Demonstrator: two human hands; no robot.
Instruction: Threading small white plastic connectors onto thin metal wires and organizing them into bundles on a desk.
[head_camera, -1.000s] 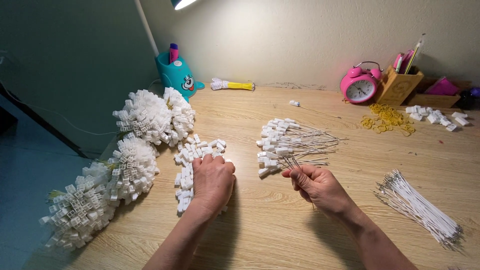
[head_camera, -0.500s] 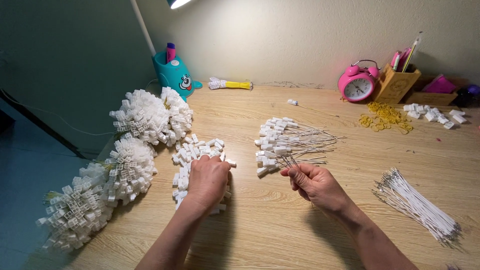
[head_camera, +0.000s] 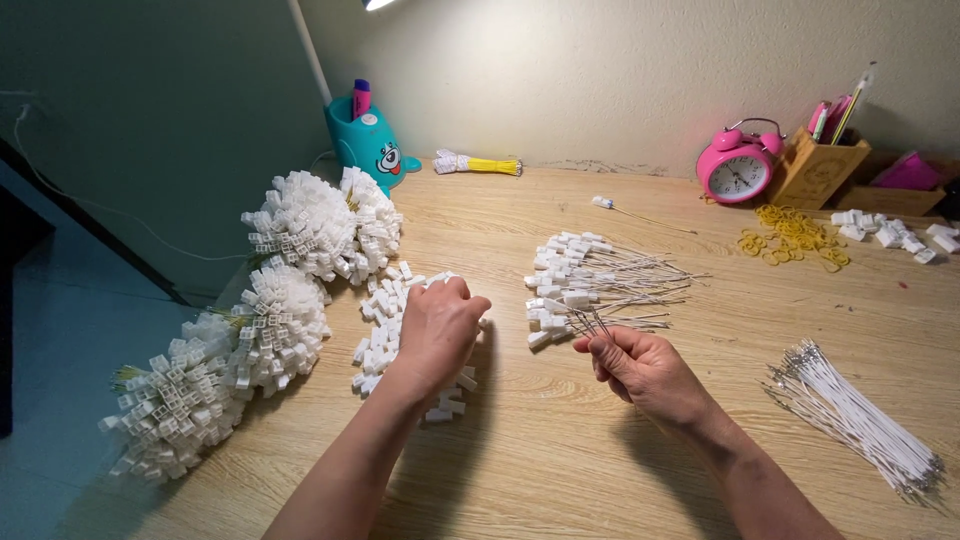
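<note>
My left hand (head_camera: 438, 328) rests fingers-down on a loose heap of small white plastic connector housings (head_camera: 382, 320) on the wooden desk (head_camera: 560, 460); whether it grips one is hidden. My right hand (head_camera: 640, 365) pinches a thin wire by its end, just below a pile of thin wires with white connectors (head_camera: 590, 285). The wire's tip points up toward that pile.
Round bundles of finished white connectors (head_camera: 310, 225) lie along the desk's left edge. A bundle of bare white wires (head_camera: 860, 420) lies right. At the back stand a teal pen holder (head_camera: 365, 145), pink alarm clock (head_camera: 735, 165), wooden box (head_camera: 815, 170) and yellow rubber bands (head_camera: 795, 235).
My left hand has slid a little up the heap of housings. My right hand has stayed in place with the wire.
</note>
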